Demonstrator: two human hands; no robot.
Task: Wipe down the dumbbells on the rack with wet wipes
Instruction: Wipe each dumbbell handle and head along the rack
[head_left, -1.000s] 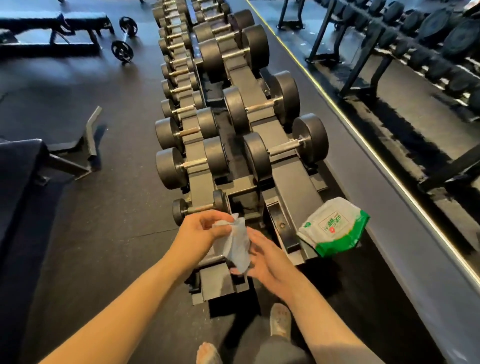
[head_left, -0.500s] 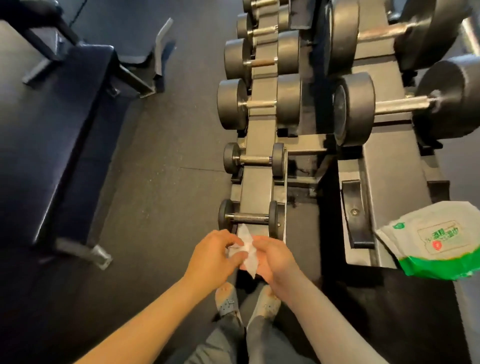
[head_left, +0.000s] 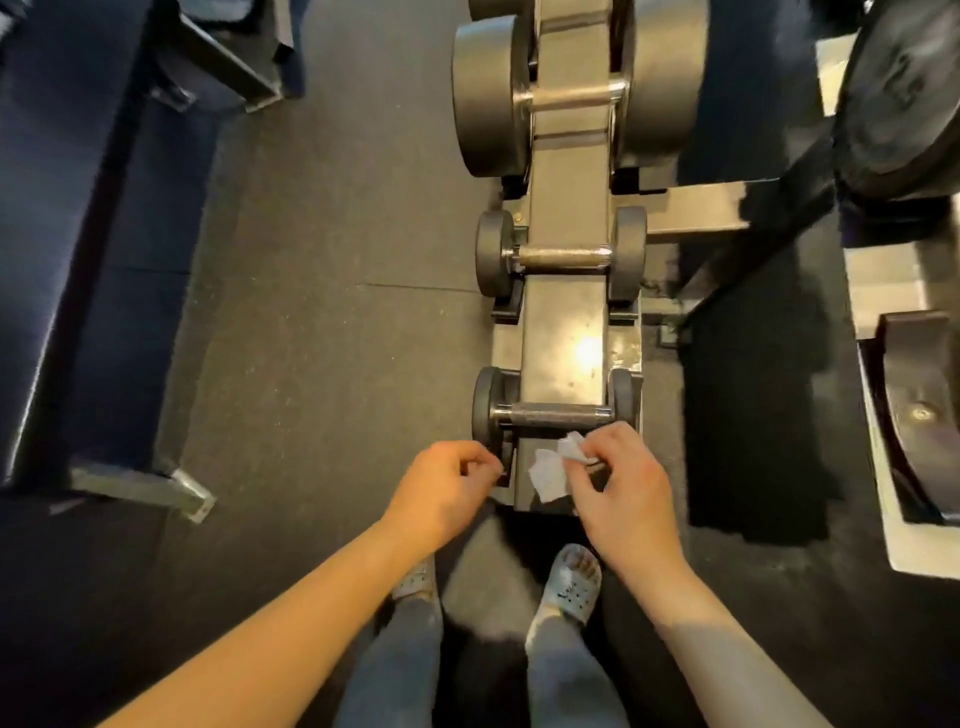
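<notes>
Pinching the crumpled white wet wipe (head_left: 545, 473) between thumb and fingers (head_left: 605, 441), the right hand (head_left: 623, 488) now holds it alone. The left hand (head_left: 441, 491) has let go, fingers curled on nothing, beside the nearest small black dumbbell (head_left: 556, 414) on the grey steel rack (head_left: 563, 332). Wiping probably starts here.

Dim overall. Glares white at the middle of the rack (head_left: 561, 317). Sinks into shadow left of the rack. Smears and bows far from it.
</notes>
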